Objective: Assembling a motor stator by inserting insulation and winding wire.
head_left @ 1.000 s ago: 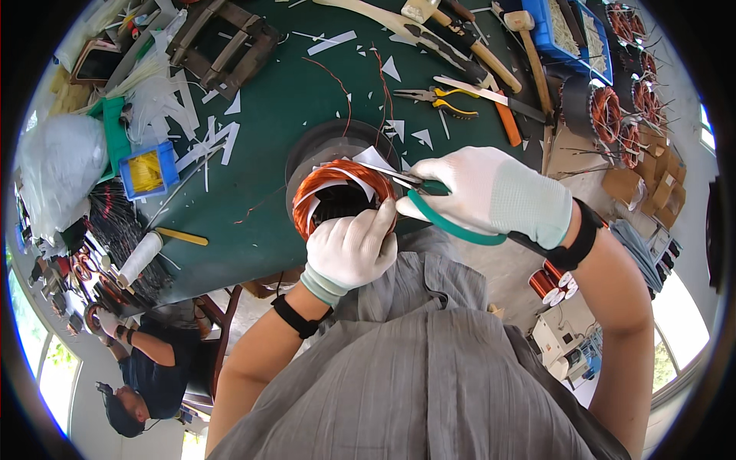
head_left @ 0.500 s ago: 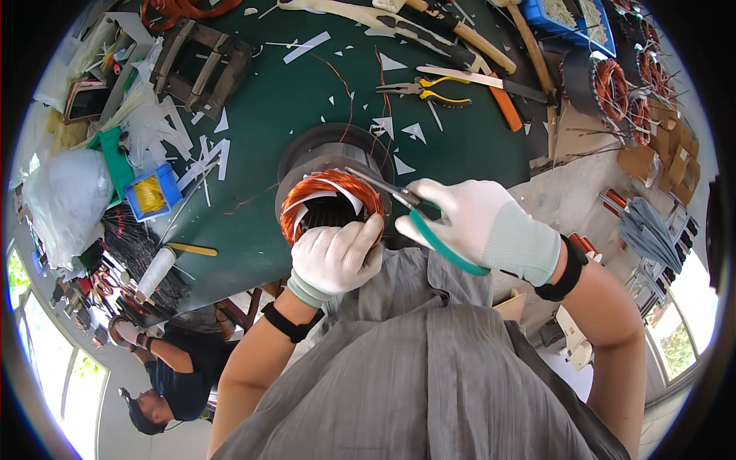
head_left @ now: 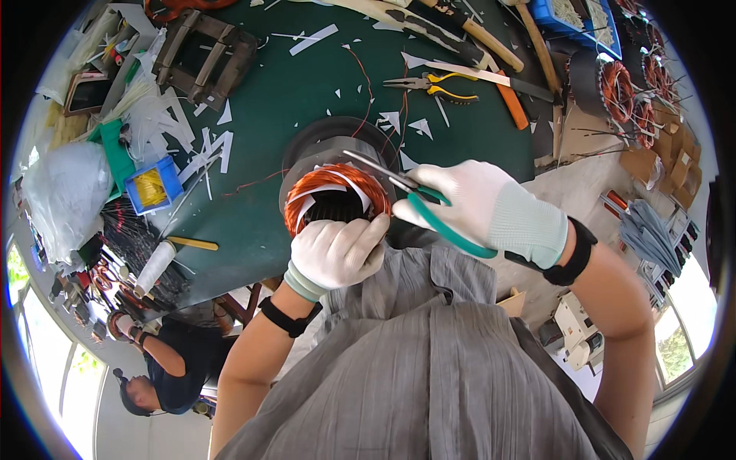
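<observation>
A motor stator (head_left: 316, 158) rests on the green table, its near end ringed by orange copper windings (head_left: 376, 193). White insulating paper (head_left: 308, 204) lines the inside of the ring. My left hand (head_left: 337, 253), in a white glove, has its fingers curled on the near rim of the windings and covers that part. In my gloved right hand (head_left: 468, 203) is a pair of scissors (head_left: 452, 236) with green handles. The blades point left, over the far right side of the winding ring, and look nearly together. Whether they touch anything, I cannot tell.
Pliers (head_left: 429, 83), a long flat blade (head_left: 491, 75) and hammers lie at the far right. White paper scraps (head_left: 314, 40) are scattered about. To the left are a metal block (head_left: 203, 57), a blue box (head_left: 153, 186) and a thread spool (head_left: 156, 267). Another person (head_left: 180, 364) works at lower left.
The whole view has shifted slightly. The scissors' tips sit a little farther from the winding ring. My left hand keeps its place on the near rim.
</observation>
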A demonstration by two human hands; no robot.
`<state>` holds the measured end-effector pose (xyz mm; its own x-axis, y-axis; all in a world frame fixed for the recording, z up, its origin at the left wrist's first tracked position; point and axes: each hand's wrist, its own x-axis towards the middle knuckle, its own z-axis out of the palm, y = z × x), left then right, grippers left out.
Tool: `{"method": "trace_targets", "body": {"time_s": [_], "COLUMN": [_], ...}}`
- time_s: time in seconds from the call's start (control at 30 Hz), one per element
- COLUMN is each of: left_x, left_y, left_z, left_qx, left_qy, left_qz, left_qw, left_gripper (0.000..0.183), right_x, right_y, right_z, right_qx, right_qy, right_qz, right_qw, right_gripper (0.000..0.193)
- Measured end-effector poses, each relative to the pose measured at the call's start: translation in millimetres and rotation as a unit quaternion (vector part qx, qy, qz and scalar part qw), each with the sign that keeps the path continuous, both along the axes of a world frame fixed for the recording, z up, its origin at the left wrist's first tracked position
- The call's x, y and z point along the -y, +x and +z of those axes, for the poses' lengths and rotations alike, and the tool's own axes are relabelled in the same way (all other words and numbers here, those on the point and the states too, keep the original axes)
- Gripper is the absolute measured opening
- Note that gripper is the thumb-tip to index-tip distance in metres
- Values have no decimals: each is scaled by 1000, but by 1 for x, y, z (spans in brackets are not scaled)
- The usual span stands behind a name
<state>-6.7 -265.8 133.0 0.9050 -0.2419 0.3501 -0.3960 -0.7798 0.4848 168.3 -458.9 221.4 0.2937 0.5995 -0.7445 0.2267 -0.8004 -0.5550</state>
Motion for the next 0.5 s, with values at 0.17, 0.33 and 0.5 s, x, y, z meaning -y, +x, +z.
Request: {"method": "trace_targets", "body": {"time_s": [0.17,0.33,0.5], "left_x": [1,0,1], "left_y": [-1,-2,0], "left_z": [3,1,3], "left_qx": [-17,-19,-30], "left_qy": [-1,7,11], "left_qz": [-8,-12,-17], "left_qw": [1000,1000,999], "left_gripper": [44,44,44], "right_x": [14,12,1], "right_y": [-29,-23,-2], "right_z": [8,4,3], "right_qx": [-21,-29,-73], "right_qy": [-45,-24,-21], "right_qz": [-60,-58,-36], "right_qw": [997,998,996], "right_gripper": [50,48,52]}}
